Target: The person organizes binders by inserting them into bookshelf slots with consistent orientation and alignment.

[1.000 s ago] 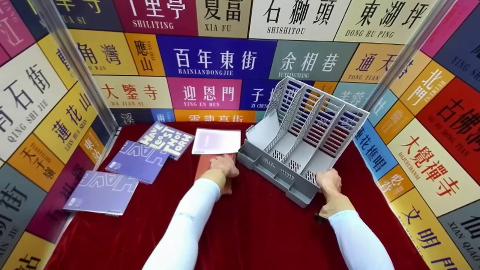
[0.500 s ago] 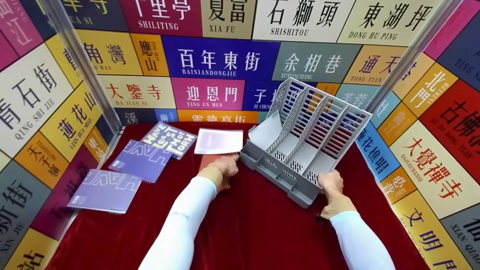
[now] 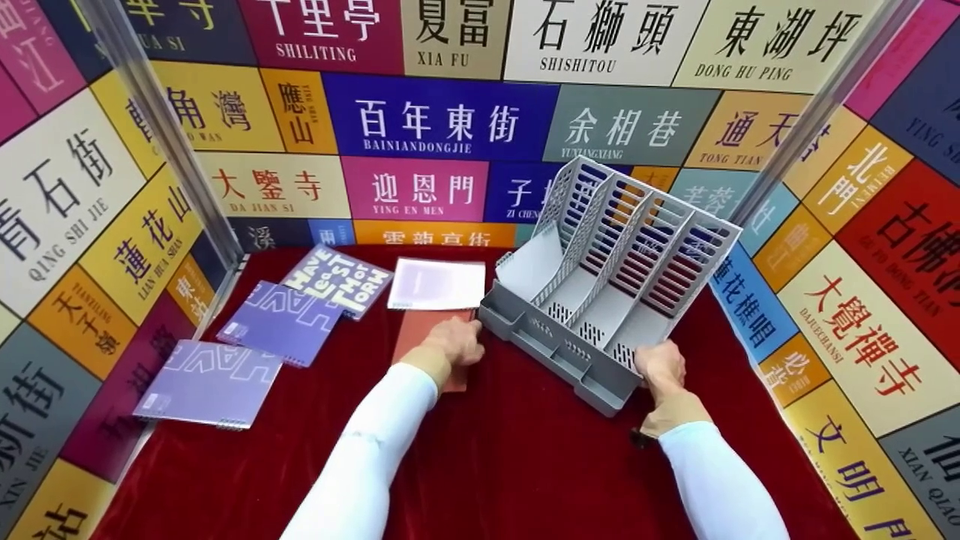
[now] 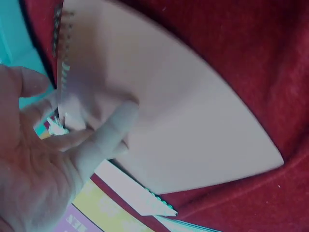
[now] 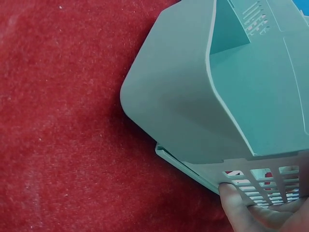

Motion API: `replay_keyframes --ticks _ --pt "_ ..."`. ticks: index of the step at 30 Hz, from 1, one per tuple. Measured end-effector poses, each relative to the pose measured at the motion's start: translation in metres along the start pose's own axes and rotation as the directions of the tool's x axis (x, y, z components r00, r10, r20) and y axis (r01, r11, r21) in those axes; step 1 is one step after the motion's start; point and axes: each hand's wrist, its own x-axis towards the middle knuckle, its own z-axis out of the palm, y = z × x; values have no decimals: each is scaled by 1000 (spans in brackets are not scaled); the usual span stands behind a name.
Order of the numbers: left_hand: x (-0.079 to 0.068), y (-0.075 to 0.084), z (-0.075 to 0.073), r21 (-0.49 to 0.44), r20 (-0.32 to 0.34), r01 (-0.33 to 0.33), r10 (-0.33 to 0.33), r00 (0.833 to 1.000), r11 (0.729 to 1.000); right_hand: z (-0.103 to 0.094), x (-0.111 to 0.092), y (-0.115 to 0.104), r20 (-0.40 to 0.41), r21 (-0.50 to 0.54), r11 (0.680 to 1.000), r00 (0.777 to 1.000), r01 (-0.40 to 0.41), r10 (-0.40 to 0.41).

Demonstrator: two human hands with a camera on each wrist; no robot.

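Note:
On the red cloth, my left hand (image 3: 454, 345) has its fingers on an orange-red spiral notebook (image 3: 420, 330). The left wrist view shows fairly straight fingers (image 4: 113, 128) touching the notebook (image 4: 188, 111), with the thumb apart from it; its coil lies along one edge. My right hand (image 3: 661, 364) holds the near right corner of a grey file rack (image 3: 559, 330). In the right wrist view, the thumb (image 5: 231, 195) presses the slotted side of the rack (image 5: 178, 87), and the other fingers are partly hidden.
A pale purple notebook (image 3: 436, 283) lies just behind the orange-red one. Further left are two purple notebooks, one nearer (image 3: 206, 382) and one behind (image 3: 281, 322), plus a lettered notebook (image 3: 337, 279). Printed panels (image 3: 442, 112) stand around the cloth (image 3: 517, 465).
My left hand has shifted slightly over the orange-red notebook, which shows more of its cover than half a second ago. The right hand and the rack have stayed put.

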Motion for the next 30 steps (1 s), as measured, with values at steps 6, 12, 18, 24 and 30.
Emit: replay_keyframes --ticks 6,12,18,24,30 --pt "4 5 8 38 -32 52 -50 998 998 1 0 0 0 10 1000 1000 -5 5" --pt "10 5 9 -108 -95 115 -125 988 987 1 -1 0 -1 12 1000 1000 -4 4" --pt "10 4 10 -121 -164 145 -164 973 982 2 -3 0 -14 14 1000 1000 3 -3" --pt "13 2 14 -136 -178 158 -181 967 978 2 0 0 -8 3 1000 1000 9 -9" --pt "15 1 12 -201 -185 247 -285 940 948 4 2 1 -9 6 1000 1000 -7 7"
